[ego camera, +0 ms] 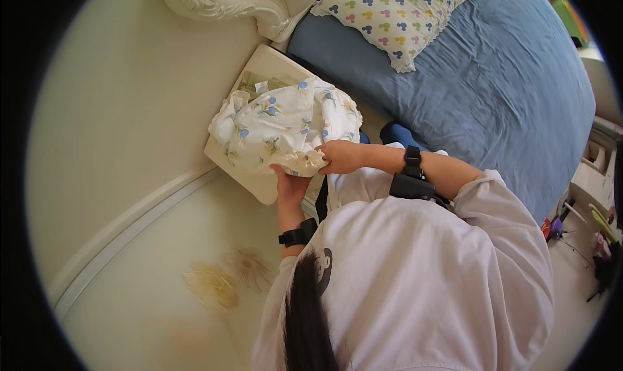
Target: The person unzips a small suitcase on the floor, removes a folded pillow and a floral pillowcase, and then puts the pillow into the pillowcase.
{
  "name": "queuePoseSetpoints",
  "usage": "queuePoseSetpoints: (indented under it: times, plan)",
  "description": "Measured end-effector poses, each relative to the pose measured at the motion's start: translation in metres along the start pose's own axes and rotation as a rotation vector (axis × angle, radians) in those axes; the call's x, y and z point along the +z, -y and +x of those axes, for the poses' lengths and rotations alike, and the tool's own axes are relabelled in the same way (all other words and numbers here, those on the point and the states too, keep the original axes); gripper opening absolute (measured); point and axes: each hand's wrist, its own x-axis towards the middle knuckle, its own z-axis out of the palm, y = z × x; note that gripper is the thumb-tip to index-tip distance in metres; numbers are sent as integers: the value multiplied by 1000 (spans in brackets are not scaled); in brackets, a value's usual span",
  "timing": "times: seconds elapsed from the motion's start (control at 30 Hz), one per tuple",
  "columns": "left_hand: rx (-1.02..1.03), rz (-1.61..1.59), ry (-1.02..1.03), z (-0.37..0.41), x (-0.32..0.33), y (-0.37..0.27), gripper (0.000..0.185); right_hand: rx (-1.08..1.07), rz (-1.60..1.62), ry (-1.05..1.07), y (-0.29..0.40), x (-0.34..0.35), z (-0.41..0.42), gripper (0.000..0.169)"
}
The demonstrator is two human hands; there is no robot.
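A white cotton cloth item with blue and yellow flowers and a ruffled edge (272,122) lies bunched over a cream bedside table (265,191). My left hand (294,183) holds the near ruffled edge from below, its thumb on top. Just to the right, my right hand (340,157) pinches the same ruffle, with the fingertips partly hidden by the cloth. Behind the floral cloth, a folded olive-green fabric (250,83) with a white tag shows on the tabletop. Whether the floral cloth is one piece or more, I cannot tell.
A bed with a blue sheet (486,93) stands to the right, bearing a patterned pillow (389,10). The carved white headboard (219,3) is at the top. A pale wall (126,103) runs along the left. Blue-covered feet (396,133) are beside the bed.
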Motion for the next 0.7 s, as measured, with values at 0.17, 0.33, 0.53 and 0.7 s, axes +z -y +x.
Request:
queuePoseSetpoints:
  times: [0.17, 0.33, 0.53, 0.7]
  plan:
    - [97, 116, -280, 1, -6, 8, 70, -50, 100, 64, -5, 17, 3, 33]
    - [182, 223, -292, -3, -20, -8, 37, 259, 269, 15, 1, -9, 3, 55]
    - [411, 474, -212, -15, -11, -58, 22, 93, 499, -392, 19, -75, 3, 51]
    - [741, 872, -277, 5, 43, -56, 14, 67, 428, -318, 25, -81, 12, 41]
